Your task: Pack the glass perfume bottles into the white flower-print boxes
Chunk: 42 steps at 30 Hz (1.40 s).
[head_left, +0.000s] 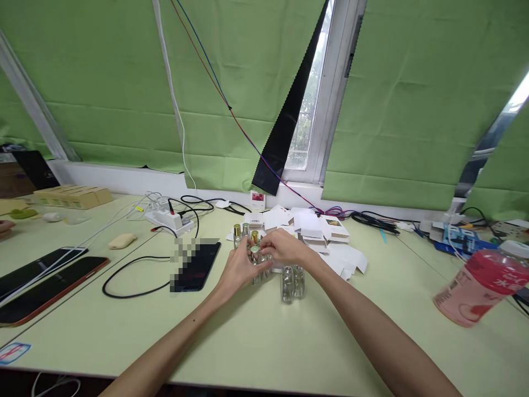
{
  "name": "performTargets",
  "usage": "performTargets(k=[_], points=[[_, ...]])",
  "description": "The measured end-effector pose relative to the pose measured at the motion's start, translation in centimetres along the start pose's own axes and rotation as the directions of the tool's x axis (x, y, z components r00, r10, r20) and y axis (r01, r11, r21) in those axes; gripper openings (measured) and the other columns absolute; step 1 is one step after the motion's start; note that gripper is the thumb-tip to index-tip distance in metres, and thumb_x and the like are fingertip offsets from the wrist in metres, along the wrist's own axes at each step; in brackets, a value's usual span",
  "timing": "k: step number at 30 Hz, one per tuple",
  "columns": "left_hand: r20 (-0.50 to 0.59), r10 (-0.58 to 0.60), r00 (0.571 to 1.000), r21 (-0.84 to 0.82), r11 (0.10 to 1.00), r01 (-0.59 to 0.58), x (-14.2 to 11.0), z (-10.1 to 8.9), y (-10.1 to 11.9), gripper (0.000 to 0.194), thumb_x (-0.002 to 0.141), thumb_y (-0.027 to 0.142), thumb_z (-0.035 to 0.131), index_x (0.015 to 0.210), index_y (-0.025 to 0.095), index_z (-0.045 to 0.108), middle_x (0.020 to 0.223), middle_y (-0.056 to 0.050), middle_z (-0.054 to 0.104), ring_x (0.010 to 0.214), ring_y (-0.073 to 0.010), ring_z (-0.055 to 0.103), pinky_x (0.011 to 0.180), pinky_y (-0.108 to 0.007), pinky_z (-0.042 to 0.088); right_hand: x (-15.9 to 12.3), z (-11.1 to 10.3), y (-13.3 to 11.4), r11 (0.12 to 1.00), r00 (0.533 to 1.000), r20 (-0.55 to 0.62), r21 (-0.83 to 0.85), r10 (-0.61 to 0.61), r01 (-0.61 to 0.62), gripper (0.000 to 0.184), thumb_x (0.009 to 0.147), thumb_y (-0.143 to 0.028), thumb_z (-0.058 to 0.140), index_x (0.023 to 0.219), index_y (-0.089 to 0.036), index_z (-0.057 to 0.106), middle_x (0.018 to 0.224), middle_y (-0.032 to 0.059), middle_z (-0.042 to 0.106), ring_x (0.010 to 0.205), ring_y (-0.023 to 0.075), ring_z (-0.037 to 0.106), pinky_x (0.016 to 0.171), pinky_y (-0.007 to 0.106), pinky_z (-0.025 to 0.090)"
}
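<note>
Several small clear glass bottles stand close together on the table. My left hand (239,267) is closed around a silver-capped glass bottle (255,251), with the thumb reaching across its front. From the other side, my right hand (283,246) has its fingers curled in against the same small cluster; its fingertips are partly hidden. Behind the hands rise a gold-capped bottle (237,231) and another silver-capped bottle (246,229). A second gold cap (255,237) shows between my hands. Below my right wrist sit glass bottles (287,284) without visible coloured caps.
Unfolded white cartons (308,223) lie behind the hands. A dark phone (200,267) and a power strip (169,218) with cables are at left, beyond them yellow boxes (74,197). A pink-labelled drink bottle (481,284) stands at right. Black cable (374,221) lies along the back.
</note>
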<state>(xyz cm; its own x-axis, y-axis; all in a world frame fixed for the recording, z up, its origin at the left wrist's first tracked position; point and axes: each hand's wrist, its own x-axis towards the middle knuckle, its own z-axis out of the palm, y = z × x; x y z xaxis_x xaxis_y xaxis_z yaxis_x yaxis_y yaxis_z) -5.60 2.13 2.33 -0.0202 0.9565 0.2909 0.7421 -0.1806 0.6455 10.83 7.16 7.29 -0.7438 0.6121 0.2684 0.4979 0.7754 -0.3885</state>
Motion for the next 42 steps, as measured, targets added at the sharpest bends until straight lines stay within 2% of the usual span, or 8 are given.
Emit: performTargets(k=[5,12,18,21,27,32,37,42], points=[[-0.023,0.017,1.0,0.006,1.0,-0.017,0.0,0.1,-0.2,0.049,0.069,0.052,0.072,0.099,0.024,0.044,0.06,0.007,0.056,0.052,-0.0167,0.053,0.053,-0.026,0.035,-0.3,0.7,-0.2,1.0,0.993,-0.117,0.004,0.018,-0.018,0.032,0.081,-0.013,0.06,0.051,-0.016,0.051,0.047,-0.0052,0.045,0.05,0.009,0.034,0.053,0.025,0.025],[-0.008,-0.009,1.0,0.017,1.0,0.009,-0.2,-0.1,0.1,0.058,0.065,0.06,0.074,0.101,0.023,0.046,0.067,0.004,0.061,0.059,-0.0186,0.057,0.056,-0.027,0.038,0.6,-2.7,-1.2,0.997,0.916,-0.393,0.018,0.078,-0.078,0.028,0.094,-0.026,0.056,0.071,-0.014,0.067,0.062,0.0008,0.062,0.057,0.0107,0.047,0.06,0.024,0.033],[-0.037,0.001,0.999,-0.008,1.0,-0.001,-0.3,0.0,0.3,0.053,0.066,0.057,0.074,0.098,0.024,0.047,0.062,0.006,0.059,0.057,-0.0175,0.056,0.054,-0.026,0.036,0.4,-2.8,0.4,0.952,0.965,-0.038,-0.154,0.261,-0.264,0.028,0.087,-0.011,0.06,0.112,-0.017,0.071,0.091,0.0093,0.073,0.086,0.0198,0.062,0.07,0.026,0.038],[-0.039,-0.002,0.999,-0.032,0.999,0.0,-0.4,0.0,0.4,0.056,0.065,0.056,0.075,0.1,0.023,0.048,0.062,0.006,0.06,0.058,-0.0184,0.057,0.055,-0.026,0.037,-0.3,-1.8,0.2,0.954,0.965,-0.057,-0.146,0.255,-0.261,0.026,0.095,-0.018,0.051,0.11,-0.02,0.072,0.088,0.0084,0.072,0.087,0.0207,0.062,0.072,0.027,0.039],[-0.042,0.015,0.999,-0.053,0.998,-0.017,-0.5,-0.2,0.4,0.049,0.067,0.047,0.073,0.103,0.022,0.05,0.08,0.0,0.069,0.071,-0.0219,0.064,0.062,-0.029,0.044,0.1,-1.0,-2.6,0.995,0.995,0.015,0.04,-0.095,0.094,0.018,0.088,-0.016,0.061,0.1,-0.022,0.073,0.087,0.0017,0.07,0.079,0.0157,0.057,0.071,0.025,0.039],[-0.017,0.0,1.0,-0.082,0.997,-0.001,-0.5,-0.2,0.3,0.049,0.066,0.046,0.074,0.1,0.022,0.049,0.069,0.002,0.068,0.068,-0.0217,0.063,0.06,-0.028,0.043,0.3,-0.9,-2.6,0.999,0.999,0.033,0.036,-0.04,0.039,0.014,0.089,-0.024,0.064,0.098,-0.019,0.073,0.077,0.0014,0.066,0.073,0.0154,0.054,0.068,0.025,0.036],[-0.009,-0.014,1.0,-0.102,0.995,0.013,-0.5,-0.2,0.5,0.05,0.064,0.049,0.075,0.096,0.024,0.045,0.06,0.006,0.065,0.061,-0.0188,0.059,0.059,-0.027,0.041,-0.3,-0.9,-2.0,0.996,0.999,-0.033,-0.089,0.016,-0.019,0.034,0.086,-0.048,0.069,0.09,-0.016,0.074,0.083,0.0081,0.063,0.093,0.0239,0.054,0.081,0.031,0.038],[0.007,-0.01,1.0,-0.134,0.991,0.011,-0.5,-0.3,0.4,0.048,0.065,0.047,0.075,0.093,0.024,0.044,0.062,0.006,0.064,0.059,-0.0187,0.06,0.055,-0.026,0.04,-0.3,-0.6,-3.3,0.993,0.998,-0.06,-0.115,-0.005,-0.002,0.02,0.084,-0.036,0.073,0.09,-0.017,0.073,0.084,0.0067,0.062,0.094,0.0233,0.054,0.08,0.031,0.038]])
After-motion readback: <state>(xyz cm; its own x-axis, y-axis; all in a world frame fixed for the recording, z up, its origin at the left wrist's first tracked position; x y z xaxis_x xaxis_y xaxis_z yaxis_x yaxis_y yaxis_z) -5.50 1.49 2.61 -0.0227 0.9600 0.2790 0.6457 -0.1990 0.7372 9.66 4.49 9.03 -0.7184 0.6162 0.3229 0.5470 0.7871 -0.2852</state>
